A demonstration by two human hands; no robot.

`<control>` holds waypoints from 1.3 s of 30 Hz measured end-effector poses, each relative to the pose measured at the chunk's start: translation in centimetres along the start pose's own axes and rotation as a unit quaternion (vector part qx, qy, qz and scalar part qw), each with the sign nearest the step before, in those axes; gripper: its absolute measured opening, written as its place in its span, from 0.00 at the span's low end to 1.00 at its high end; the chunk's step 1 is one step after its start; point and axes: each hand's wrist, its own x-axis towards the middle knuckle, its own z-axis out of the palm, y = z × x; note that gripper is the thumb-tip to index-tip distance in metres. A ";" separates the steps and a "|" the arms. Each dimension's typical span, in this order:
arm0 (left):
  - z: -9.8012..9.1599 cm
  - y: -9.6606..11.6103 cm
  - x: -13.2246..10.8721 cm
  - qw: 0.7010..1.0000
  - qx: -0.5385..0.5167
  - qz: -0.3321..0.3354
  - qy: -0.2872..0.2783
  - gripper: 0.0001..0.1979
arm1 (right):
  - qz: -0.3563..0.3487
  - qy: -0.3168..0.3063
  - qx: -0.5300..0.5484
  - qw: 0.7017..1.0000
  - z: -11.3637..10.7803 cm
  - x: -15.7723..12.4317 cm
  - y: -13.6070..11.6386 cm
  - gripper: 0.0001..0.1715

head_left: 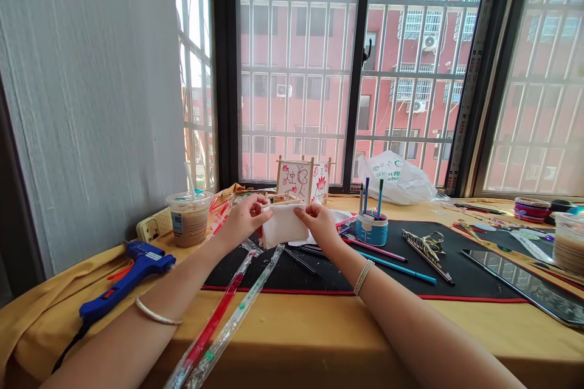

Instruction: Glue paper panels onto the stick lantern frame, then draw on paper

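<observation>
And here we are at the window table; both bare hands are up on a folded white sheet [283, 228], soft-looking, paper or cloth, I can't tell which from here; it's a plain rectangle, slightly rumpled along its lower edge, with no marks on it that I can see; the left hand [244, 219] pinches its left end between thumb and fingers, the right hand [317, 225] has the top right corner gripped the same way, a firm two-handed hold; the sheet sits just above a black cutting mat [274, 276], right in front of a little wooden-stick lantern [296, 181] with red flowers drawn on its paper panels; over on the left, a blue hot glue gun [132, 273] lies on the yellow tablecloth [114, 340], with a plastic cup of brown drink [189, 219] near the wall; two plastic-wrapped strips [223, 316] run from the mat over the table edge; to the right, a blue pen holder [371, 230] bristles with pens, and a white plastic bag [396, 179] slumps against the window.
</observation>
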 end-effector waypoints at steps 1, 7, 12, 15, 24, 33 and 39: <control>0.1 0.1 -0.1 1.000 0.010 0.006 0.002 0.15 | -0.005 0.005 -0.013 1.000 0.0 0.0 0.0 0.19; 0.2 0.5 -0.3 0.996 0.079 0.044 0.025 0.14 | -0.031 0.019 -0.086 0.996 0.0 -0.4 -0.3 0.18; 0.4 0.9 -0.4 0.991 0.118 0.060 0.038 0.14 | -0.045 0.031 -0.106 0.993 0.0 -0.6 -0.6 0.18; 0.5 1.0 -0.5 0.989 0.127 0.071 0.027 0.14 | -0.053 0.032 -0.083 0.995 -0.1 -0.6 -0.7 0.24; 0.6 0.8 -0.6 0.989 0.129 0.077 0.007 0.15 | -0.197 -0.025 -0.282 0.939 -0.9 -0.7 -1.4 0.14; 0.5 0.7 -0.5 0.985 0.144 0.090 -0.015 0.16 | -0.233 -0.020 -0.355 0.905 -0.7 -0.6 -1.3 0.11; 0.2 0.9 -0.5 0.971 0.198 0.128 -0.032 0.15 | -0.236 -0.016 -0.326 0.915 -0.4 -0.6 -1.0 0.08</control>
